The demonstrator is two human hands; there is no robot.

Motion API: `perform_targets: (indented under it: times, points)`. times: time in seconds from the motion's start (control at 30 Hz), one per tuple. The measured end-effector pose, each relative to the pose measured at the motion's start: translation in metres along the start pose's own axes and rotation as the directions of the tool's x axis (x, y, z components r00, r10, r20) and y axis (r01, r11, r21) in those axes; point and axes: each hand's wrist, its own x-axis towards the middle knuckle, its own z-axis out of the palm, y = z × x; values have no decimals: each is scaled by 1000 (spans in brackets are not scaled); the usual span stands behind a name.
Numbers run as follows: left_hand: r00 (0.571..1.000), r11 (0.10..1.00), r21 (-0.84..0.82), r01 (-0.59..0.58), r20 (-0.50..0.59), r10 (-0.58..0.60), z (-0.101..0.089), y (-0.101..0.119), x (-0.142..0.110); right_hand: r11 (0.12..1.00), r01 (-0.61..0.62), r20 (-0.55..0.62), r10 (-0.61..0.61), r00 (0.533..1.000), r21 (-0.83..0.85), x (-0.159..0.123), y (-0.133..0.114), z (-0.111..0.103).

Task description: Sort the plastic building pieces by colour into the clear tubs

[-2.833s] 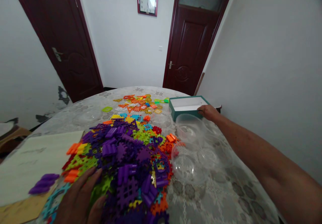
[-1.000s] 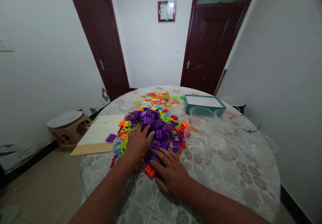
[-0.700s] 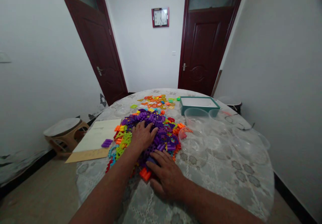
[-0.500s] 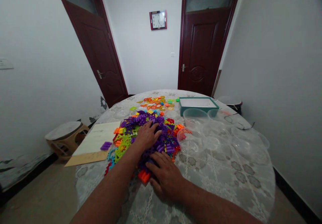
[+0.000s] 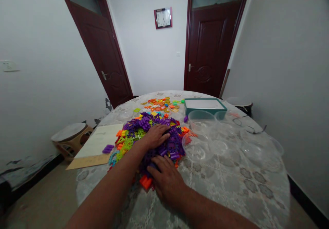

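Note:
A heap of plastic building pieces [image 5: 140, 133], mostly purple with green, orange, yellow, red and blue ones, lies on the table in front of me. My left hand [image 5: 157, 135] rests palm down on the purple top of the heap, fingers stretched out. Against the near right edge of the heap lies my right hand [image 5: 167, 174], open, its fingertips on purple pieces. An orange-red block [image 5: 145, 182] sits just left of my right hand. Pieces under both palms are hidden.
Several clear plastic tubs [image 5: 202, 120] stand to the right, before a green-rimmed box [image 5: 205, 111]. Orange and yellow pieces [image 5: 160, 104] lie scattered behind the heap. At left, a purple block [image 5: 108, 149] rests on a paper sheet [image 5: 97, 140]. A stool [image 5: 70, 136] stands beside the table.
My left hand has slid to the right across the heap. A purple piece now shows beside the green-rimmed box. My right hand stays at nearly the same spot.

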Motion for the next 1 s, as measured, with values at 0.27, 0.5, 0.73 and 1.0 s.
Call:
perform_targets:
  times: [0.27, 0.5, 0.73, 1.0]
  points:
    - [999, 999, 52, -8, -33, 10, -6, -4, -41, 999, -35, -5, 34, 999, -32, 0, 4, -1]
    - [977, 951, 243, 190, -144, -158, -13, -20, -95, 1000, 13, -35, -13, 999, -22, -1, 13, -7]
    - [960, 928, 303, 214, -238, -144, -7, -47, -132, 998, -46, -99, 41, 994, -48, 11, 22, -8]
    - [950, 970, 199, 143, -302, -78, 18, 0, -174, 989, -107, -257, 79, 963, -98, 17, 40, -2]
